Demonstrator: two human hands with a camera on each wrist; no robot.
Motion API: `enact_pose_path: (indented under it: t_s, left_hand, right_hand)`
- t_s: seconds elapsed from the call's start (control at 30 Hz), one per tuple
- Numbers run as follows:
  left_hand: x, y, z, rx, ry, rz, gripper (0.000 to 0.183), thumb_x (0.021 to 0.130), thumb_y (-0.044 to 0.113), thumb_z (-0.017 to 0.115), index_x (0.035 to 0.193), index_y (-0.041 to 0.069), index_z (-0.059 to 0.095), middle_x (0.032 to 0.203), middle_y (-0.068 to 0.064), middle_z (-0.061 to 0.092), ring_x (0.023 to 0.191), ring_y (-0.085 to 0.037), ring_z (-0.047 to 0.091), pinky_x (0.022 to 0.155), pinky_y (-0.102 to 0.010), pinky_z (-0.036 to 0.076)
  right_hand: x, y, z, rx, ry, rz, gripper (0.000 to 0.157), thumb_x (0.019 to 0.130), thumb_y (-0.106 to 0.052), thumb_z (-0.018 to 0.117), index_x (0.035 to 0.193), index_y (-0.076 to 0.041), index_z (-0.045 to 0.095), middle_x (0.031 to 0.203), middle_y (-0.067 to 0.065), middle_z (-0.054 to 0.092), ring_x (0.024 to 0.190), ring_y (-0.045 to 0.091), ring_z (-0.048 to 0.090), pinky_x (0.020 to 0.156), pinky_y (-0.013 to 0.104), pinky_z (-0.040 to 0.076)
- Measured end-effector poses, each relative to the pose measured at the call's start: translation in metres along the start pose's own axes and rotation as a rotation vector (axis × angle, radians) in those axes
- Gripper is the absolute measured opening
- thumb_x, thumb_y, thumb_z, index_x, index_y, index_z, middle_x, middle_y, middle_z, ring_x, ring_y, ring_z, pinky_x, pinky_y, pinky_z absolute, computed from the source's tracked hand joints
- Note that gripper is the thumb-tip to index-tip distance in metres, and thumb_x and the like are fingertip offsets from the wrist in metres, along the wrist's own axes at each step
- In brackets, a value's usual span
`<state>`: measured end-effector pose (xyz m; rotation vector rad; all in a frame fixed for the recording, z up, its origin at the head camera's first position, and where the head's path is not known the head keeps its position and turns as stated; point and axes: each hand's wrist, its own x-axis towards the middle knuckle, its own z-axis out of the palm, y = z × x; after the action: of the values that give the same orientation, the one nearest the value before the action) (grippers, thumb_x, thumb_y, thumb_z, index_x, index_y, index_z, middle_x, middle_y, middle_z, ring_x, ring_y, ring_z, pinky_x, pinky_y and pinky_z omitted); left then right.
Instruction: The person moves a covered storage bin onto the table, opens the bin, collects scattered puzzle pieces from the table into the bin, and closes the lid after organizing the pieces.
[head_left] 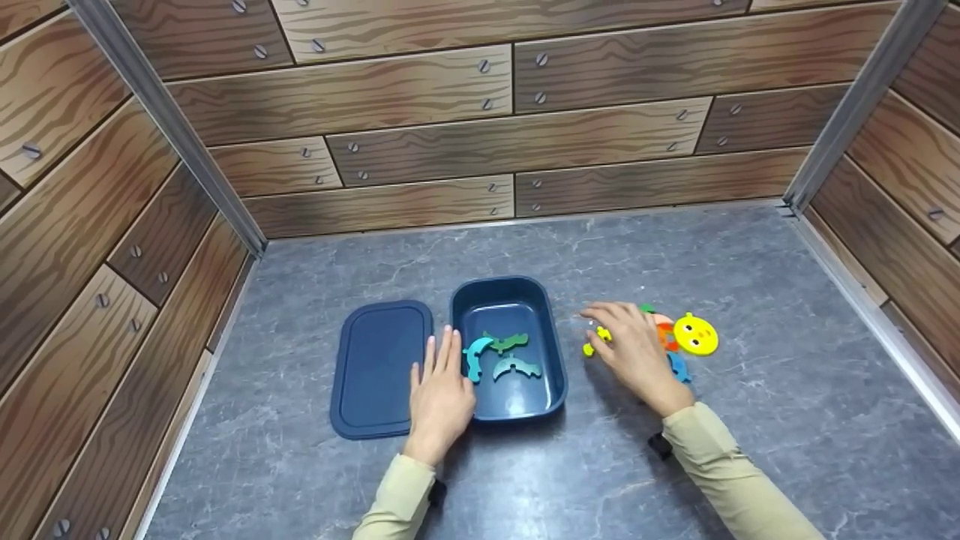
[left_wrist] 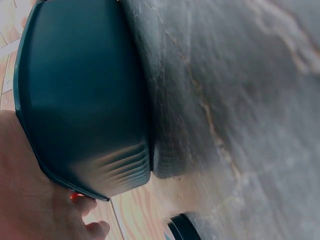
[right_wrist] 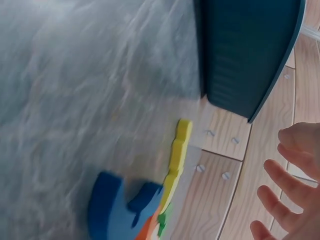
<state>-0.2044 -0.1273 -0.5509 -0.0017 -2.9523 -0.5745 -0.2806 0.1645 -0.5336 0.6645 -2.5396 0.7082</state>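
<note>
A dark blue lidless box (head_left: 525,403) holds a turquoise piece (head_left: 474,360), a green piece (head_left: 510,343) and a grey-green piece (head_left: 516,367), all flat with animal-like outlines. My left hand (head_left: 439,405) rests along the box's left rim, fingers straight and pointing away from me. To the right of the box, my right hand (head_left: 636,356) hovers with spread, slightly bent fingers over a small yellow piece (head_left: 602,335); nothing is in its grasp. Beyond that hand lie a round yellow face piece (head_left: 696,334) and a blue piece (head_left: 679,367), with orange and green pieces partly hidden.
The flat dark blue lid (head_left: 381,367) lies just left of the box, partly under my left hand in the head view. Wood-patterned walls (head_left: 420,120) enclose the grey marbled tabletop (head_left: 315,270) at the back and both sides.
</note>
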Motion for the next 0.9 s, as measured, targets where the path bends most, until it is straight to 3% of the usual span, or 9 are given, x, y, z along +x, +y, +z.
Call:
enact_pose_path:
  t_s: [0.47, 0.9]
  left_hand:
    - [0.0, -0.001, 0.001, -0.023, 0.012, 0.002, 0.065, 0.098, 0.016, 0.047, 0.158, 0.015, 0.023, 0.163, 0.003, 0.016, 0.149, -0.026, 0.013, 0.114, -0.058, 0.018]
    - [0.0, 0.0, 0.0, -0.023, 0.019, 0.008, 0.065, 0.098, 0.015, 0.047, 0.158, 0.014, 0.023, 0.163, 0.002, 0.017, 0.149, -0.027, 0.013, 0.114, -0.058, 0.019]
  right_hand:
    - [-0.009, 0.021, 0.004, -0.031, -0.083, 0.032, 0.038, 0.086, -0.011, 0.077, 0.122, -0.009, 0.069, 0.129, 0.015, 0.06, 0.114, 0.036, 0.052, 0.09, 0.054, 0.037]
    - [-0.008, 0.031, 0.01, -0.086, -0.28, 0.067, 0.04, 0.087, -0.013, 0.074, 0.126, -0.008, 0.067, 0.137, 0.018, 0.055, 0.124, 0.041, 0.047, 0.098, 0.06, 0.034]
